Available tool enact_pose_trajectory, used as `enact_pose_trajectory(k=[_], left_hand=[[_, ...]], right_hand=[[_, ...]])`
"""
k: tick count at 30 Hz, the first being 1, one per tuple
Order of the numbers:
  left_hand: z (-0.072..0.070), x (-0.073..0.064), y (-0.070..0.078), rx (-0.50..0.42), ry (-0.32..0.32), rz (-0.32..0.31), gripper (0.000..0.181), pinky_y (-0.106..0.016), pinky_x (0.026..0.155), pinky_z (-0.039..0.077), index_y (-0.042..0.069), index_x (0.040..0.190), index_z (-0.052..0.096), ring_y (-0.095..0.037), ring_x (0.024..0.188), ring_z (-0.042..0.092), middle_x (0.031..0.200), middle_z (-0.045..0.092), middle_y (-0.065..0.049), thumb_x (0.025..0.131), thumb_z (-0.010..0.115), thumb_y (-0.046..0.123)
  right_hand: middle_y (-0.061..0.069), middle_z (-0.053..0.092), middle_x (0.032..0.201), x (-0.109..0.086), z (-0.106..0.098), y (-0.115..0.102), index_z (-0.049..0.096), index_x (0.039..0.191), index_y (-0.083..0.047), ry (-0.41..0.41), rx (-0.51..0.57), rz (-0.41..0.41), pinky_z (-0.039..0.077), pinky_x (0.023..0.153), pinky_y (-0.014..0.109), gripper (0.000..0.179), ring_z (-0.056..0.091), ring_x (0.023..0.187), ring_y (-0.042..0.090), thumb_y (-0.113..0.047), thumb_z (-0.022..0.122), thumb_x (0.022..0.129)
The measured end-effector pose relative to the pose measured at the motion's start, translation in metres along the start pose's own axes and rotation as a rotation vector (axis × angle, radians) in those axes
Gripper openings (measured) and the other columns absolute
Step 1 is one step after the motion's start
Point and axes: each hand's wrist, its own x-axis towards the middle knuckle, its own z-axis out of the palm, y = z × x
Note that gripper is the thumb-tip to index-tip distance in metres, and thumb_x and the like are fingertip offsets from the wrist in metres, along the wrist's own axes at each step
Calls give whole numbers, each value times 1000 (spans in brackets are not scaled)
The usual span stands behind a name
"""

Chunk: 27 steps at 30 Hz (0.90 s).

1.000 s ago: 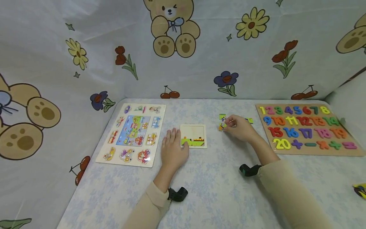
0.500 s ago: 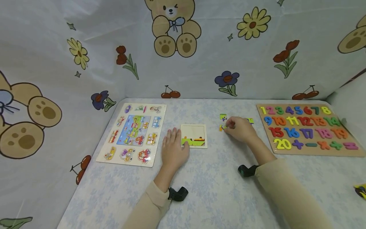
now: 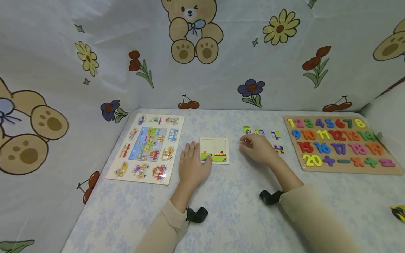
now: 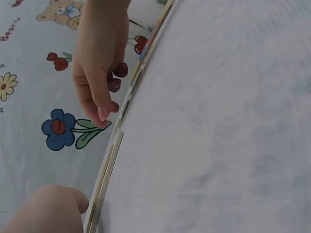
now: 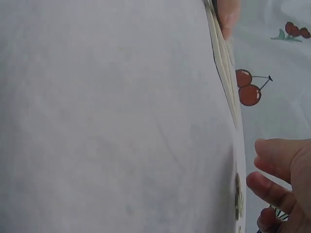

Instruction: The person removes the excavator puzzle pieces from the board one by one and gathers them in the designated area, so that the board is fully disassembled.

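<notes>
My left hand point(image 3: 193, 168) lies flat at the left side of a small square wooden puzzle tray point(image 3: 213, 145), its thumb at the lower left of the frame. Along the tray's bottom run green and yellow picture pieces; bare wood shows above them. To the right, my right hand point(image 3: 260, 149) hovers low over the table with fingers bent and pointing left. In the right wrist view its thumb point(image 5: 277, 153) stands apart from the index finger, nothing visible between them. Loose puzzle pieces point(image 3: 246, 129) lie beyond and beside this hand, among them a purple one point(image 3: 279, 149).
On the left lies a white vehicle puzzle board point(image 3: 148, 147). At the right is a brown number board point(image 3: 341, 144) with colourful digits. A yellow and black item point(image 3: 398, 212) sits at the far right edge. A patterned cloth wall point(image 3: 218, 77) closes off the table's back.
My right hand has shifted left and nearer to me, uncovering pieces behind it and covering the orange piece seen before. My left hand has stayed by the tray.
</notes>
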Motion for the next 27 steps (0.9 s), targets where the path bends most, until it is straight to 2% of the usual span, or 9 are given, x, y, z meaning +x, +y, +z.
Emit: enact_pose_trajectory(k=[13,19,27], left_hand=[[0,3,-4,32,24,13,78,-47,126,9,11,155,34,-27,156,12,165,26,-9,93,50,56],[1,3,-4,30,29,17,78,-48,126,11,10,154,35,-28,155,14,164,28,-10,92,51,55],[-1,1,0,17,26,17,77,-49,126,11,10,153,37,-29,155,15,163,29,-11,92,53,53]], right_hand=[[-1,63,92,-11,28,-42,70,122,-16,-99,-42,-169,41,80,36,35,51,86,18,-31,72,91],[0,59,92,-11,34,-50,70,121,-16,-114,-93,-177,38,77,35,35,48,85,18,-32,73,90],[1,57,93,-13,34,-51,70,120,-14,-121,-65,-139,39,75,33,34,48,86,18,-29,74,90]])
